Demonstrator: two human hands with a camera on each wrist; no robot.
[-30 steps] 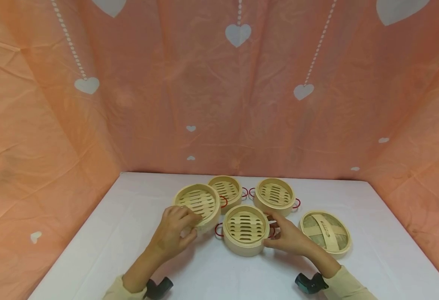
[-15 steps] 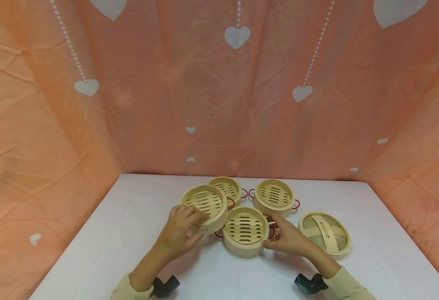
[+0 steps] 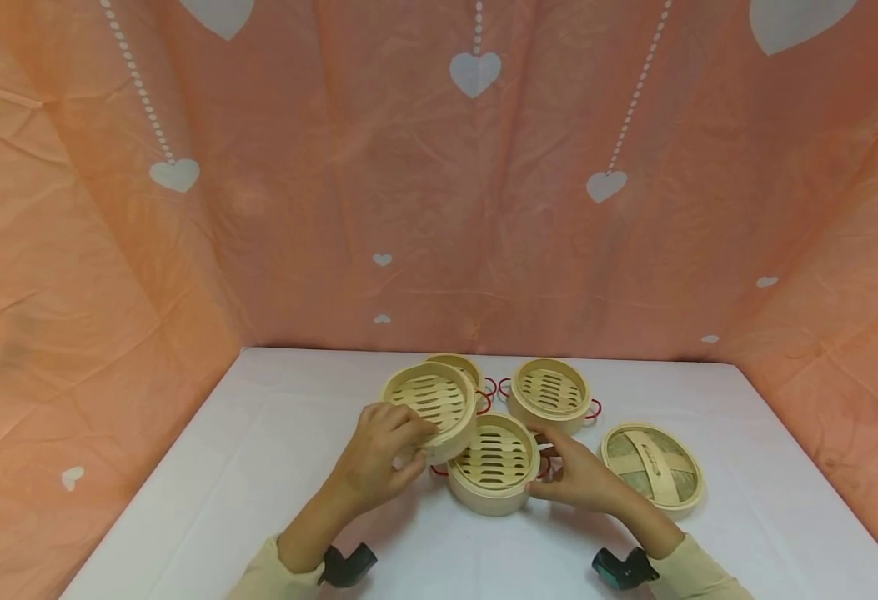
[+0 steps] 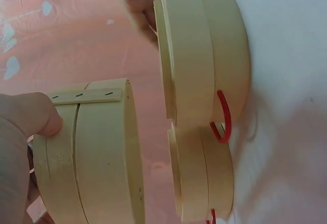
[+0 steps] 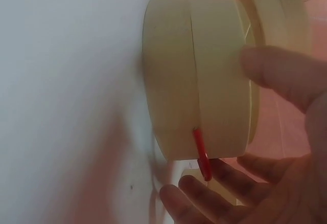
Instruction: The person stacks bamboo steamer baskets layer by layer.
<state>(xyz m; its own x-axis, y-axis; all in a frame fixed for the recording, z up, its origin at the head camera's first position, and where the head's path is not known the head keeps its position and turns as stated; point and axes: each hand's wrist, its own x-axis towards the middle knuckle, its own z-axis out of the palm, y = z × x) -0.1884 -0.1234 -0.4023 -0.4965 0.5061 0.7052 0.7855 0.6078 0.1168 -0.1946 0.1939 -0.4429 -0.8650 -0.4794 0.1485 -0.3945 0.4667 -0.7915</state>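
My left hand [image 3: 382,454] holds a round bamboo steamer basket [image 3: 433,396] with a slatted bottom and red loop handle, its thumb on the side wall. This basket hangs tilted in the air, overlapping the left rear of a second steamer basket [image 3: 493,458] in the head view. In the left wrist view, a gap separates the held basket [image 4: 104,152] from the standing one [image 4: 209,55]. My right hand [image 3: 577,475] grips the standing basket at its right side. The right wrist view shows the thumb [image 5: 278,73] at its rim and fingers around the red handle [image 5: 202,155].
Behind the held basket stands another steamer basket [image 3: 459,362], partly covered. One more steamer basket [image 3: 551,392] stands at the back right. A woven bamboo lid [image 3: 652,467] lies right of my right hand. The white table [image 3: 288,400] ends at a peach cloth backdrop [image 3: 476,208] with hearts.
My left hand has carried its steamer basket to the right, from beside the front basket to overlapping it in view. The right hand and the other baskets stay in place.
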